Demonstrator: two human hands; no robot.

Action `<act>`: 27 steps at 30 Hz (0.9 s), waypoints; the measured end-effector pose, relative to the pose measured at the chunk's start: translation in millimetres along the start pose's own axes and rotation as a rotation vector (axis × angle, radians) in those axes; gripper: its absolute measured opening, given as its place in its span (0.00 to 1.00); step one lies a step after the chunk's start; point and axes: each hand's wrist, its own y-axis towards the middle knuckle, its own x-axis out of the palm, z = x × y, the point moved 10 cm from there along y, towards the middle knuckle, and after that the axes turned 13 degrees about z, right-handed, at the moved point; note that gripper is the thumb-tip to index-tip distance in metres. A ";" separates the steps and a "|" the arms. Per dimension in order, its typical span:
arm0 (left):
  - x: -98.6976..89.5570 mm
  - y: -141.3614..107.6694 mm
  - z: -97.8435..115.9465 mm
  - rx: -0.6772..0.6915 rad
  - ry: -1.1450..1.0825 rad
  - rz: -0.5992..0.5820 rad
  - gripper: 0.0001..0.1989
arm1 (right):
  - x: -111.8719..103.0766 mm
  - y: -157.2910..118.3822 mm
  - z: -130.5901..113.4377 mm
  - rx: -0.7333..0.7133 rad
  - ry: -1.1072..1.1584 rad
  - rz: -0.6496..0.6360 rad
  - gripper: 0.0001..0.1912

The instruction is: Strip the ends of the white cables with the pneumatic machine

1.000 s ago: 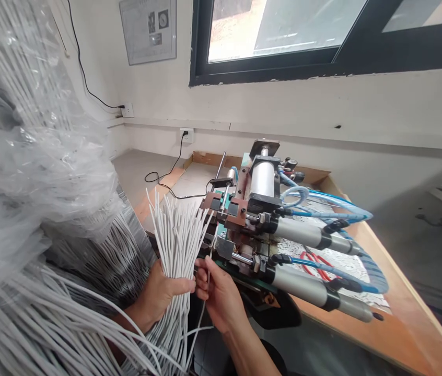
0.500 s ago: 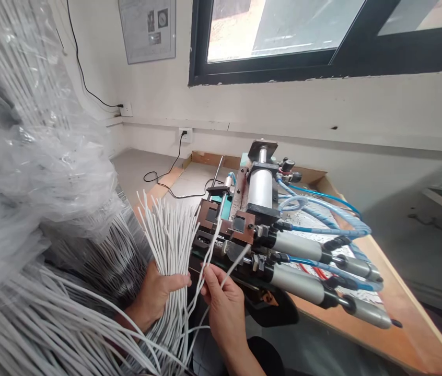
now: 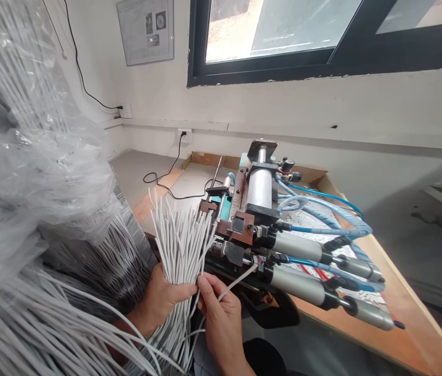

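My left hand [image 3: 164, 300] is wrapped round a thick bundle of light grey cables [image 3: 179, 245], their cut ends fanned out upward. Close beside it, my right hand [image 3: 221, 313] pinches thin cable between thumb and fingers at the bundle's right edge. A single cable [image 3: 239, 280] also runs through that hand and points up to the right, its tip showing a small reddish spot. Just beyond the hands stands a pneumatic machine [image 3: 240, 224] with brown clamp plates [image 3: 243, 225] and a silver upright cylinder [image 3: 260, 189].
On the left, more grey cables [image 3: 68, 313] hang and lie under clear plastic wrap [image 3: 60, 188]. Two silver horizontal cylinders [image 3: 299, 282] with blue air hoses [image 3: 323, 230] reach right over the wooden-edged bench [image 3: 413, 318]. A black power cord [image 3: 162, 183] crosses the bench at the back.
My right hand has moved slightly left against the bundle. The cables it holds have left the machine's clamp area, and the single cable's tip has come out into view.
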 end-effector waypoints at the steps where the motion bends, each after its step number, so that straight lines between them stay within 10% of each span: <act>1: -3.0 0.8 1.9 0.033 -0.005 0.018 0.11 | -2.3 0.4 -1.1 -0.003 0.012 0.020 0.13; 6: -24.0 7.3 0.2 0.084 -0.011 0.156 0.11 | -14.9 2.8 6.9 0.067 0.026 0.087 0.16; 27: -16.5 4.4 3.2 0.045 -0.053 0.101 0.12 | -13.1 7.5 18.3 0.249 0.073 0.076 0.13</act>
